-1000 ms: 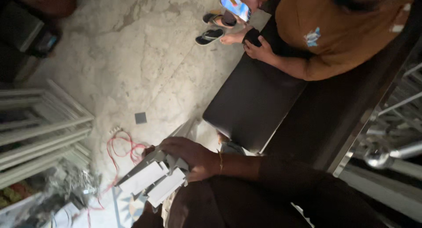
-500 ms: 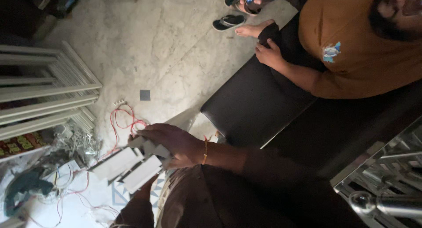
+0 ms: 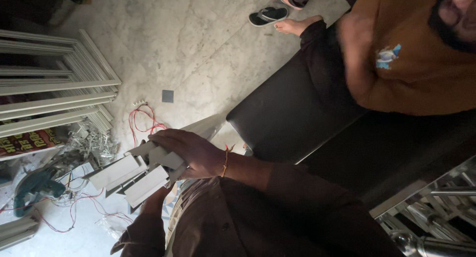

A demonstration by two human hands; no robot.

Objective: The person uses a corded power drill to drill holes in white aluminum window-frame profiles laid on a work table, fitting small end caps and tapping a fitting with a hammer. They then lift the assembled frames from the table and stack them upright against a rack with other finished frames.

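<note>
Over the cluttered floor (image 3: 198,54), your right hand (image 3: 191,153) has kept its fingers clamped on the grey profile pieces (image 3: 131,175), now tilted; left hand (image 3: 151,200) underneath, grip unclear

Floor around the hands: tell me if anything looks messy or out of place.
Yes. Red wire lies in loose tangles on the stone floor, and metal scraps are heaped beside the stacked pale profiles. A teal power tool sits among the wires.

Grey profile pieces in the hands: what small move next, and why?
Probably steady the grey profile pieces before shifting grip: the right hand lies over their near end, the left hand props them from below, and their far ends hang unsupported.
</note>
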